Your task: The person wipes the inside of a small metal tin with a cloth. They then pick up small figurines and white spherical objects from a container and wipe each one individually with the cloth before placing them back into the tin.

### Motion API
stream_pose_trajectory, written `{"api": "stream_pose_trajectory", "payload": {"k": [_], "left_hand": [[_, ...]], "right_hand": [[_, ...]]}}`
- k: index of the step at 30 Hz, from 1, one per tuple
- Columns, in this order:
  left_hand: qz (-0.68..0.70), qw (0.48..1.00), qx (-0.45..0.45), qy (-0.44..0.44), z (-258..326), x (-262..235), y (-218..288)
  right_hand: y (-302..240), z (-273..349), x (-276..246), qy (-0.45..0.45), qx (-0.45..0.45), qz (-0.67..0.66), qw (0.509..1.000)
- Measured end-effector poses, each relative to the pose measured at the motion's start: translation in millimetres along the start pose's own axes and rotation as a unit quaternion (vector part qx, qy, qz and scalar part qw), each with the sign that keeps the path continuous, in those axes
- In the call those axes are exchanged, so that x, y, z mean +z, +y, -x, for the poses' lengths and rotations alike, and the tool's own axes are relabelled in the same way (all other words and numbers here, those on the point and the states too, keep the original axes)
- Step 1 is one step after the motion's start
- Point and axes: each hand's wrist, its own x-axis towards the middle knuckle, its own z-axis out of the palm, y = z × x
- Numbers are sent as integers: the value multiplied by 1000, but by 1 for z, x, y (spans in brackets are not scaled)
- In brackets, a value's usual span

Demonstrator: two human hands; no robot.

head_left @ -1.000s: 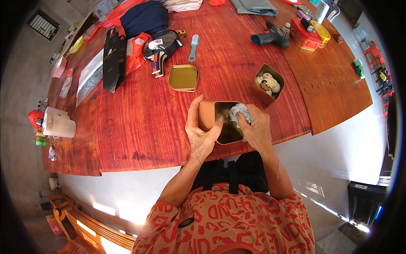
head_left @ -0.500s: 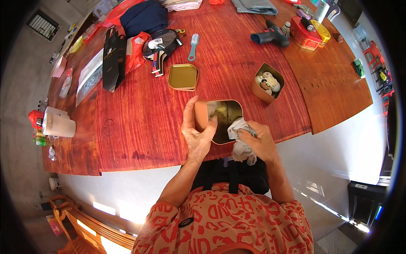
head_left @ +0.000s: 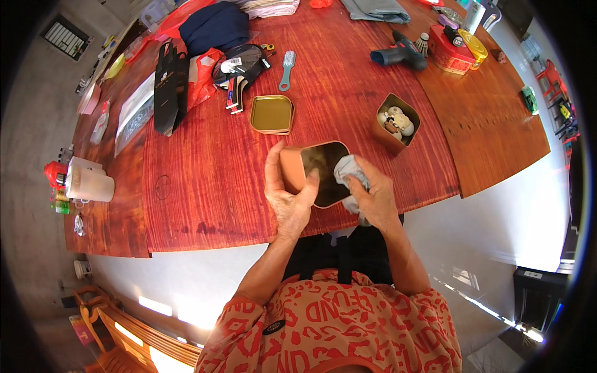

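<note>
My left hand (head_left: 290, 194) grips an orange-brown square tin (head_left: 292, 166) with rounded corners, thumb over its rim and fingers along the outer wall. The tin is tilted, so its mouth faces my right side and its dull metal inside shows. A crumpled pale cloth (head_left: 349, 171) is pinched in my right hand (head_left: 375, 194), its upper part at the tin's mouth and its tail hanging below. Beyond the tin lie two stacked gold-coloured square lids (head_left: 272, 114). To the right stands a matching tin (head_left: 390, 138) with small pale round items and a figurine-like piece inside.
On the reddish wooden table (head_left: 205, 211) lie a hairbrush (head_left: 287, 70), a black paper bag (head_left: 169, 93) and a cordless drill (head_left: 401, 56). A red tin box (head_left: 449, 55) and a shuttlecock (head_left: 422, 43) sit at far right. A white jug (head_left: 89, 183) stands at left.
The tin has tipped further, its mouth turning toward my right side. My right hand has moved slightly up with the cloth, while my left keeps its grip.
</note>
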Motion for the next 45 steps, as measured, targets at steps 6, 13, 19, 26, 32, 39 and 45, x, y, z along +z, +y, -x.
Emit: {"api": "stream_pose_trajectory", "payload": {"k": [6,13,19,26,32,39,45], "left_hand": [[-37,999,18,-3,3,-1,-7],[-60,996,63,-26,1,5,-2],[-43,998,47,-10,-1,4,-5],[1,1000,4,6,-1,0,-9],[189,965,-177,40,-1,-11,-14],[284,916,-283,-3,2,-7,-26],[250,927,-276,-45,0,0,-17]], "right_hand": [[2,20,-17,-50,-30,100,993],[-30,21,-3,27,-166,344,924],[-36,28,5,-29,-136,239,961],[-42,33,9,-42,-208,231,950],[-28,30,-23,-5,-206,246,947],[-30,15,-17,64,77,-157,983],[-12,9,0,71,122,-164,976]]}}
